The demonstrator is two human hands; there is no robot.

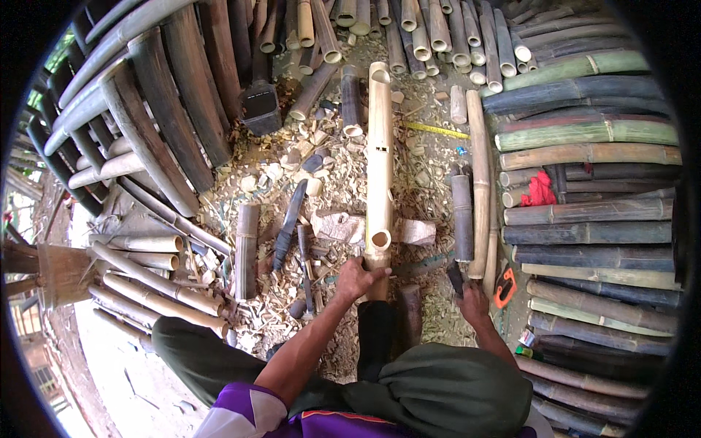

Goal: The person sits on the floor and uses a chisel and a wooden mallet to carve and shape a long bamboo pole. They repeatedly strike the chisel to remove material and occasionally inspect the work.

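Note:
A pale bamboo pole (380, 168) with openings cut into it lies lengthwise in front of me across a rough block of wood (416, 230). My left hand (358, 280) is closed round its near end, just below the nearest hole. Low on the right, my right hand (475, 303) is closed on a short dark tool (455, 279) that points away from me; its kind does not show. Right beside that hand lies an orange saw handle (504, 287). Left of the pole, a broad-bladed machete (290, 225) and a slim dark-handled tool (305, 266) rest on wood chips.
Chips cover the ground. Bamboo lengths (591, 158) are stacked along the right, with a red cloth (539, 190) among them. More bamboo stands at the back. A dark container (261, 109) and a yellow measuring tape (437, 130) lie beyond. Short bamboo pieces (247, 252) flank the pole.

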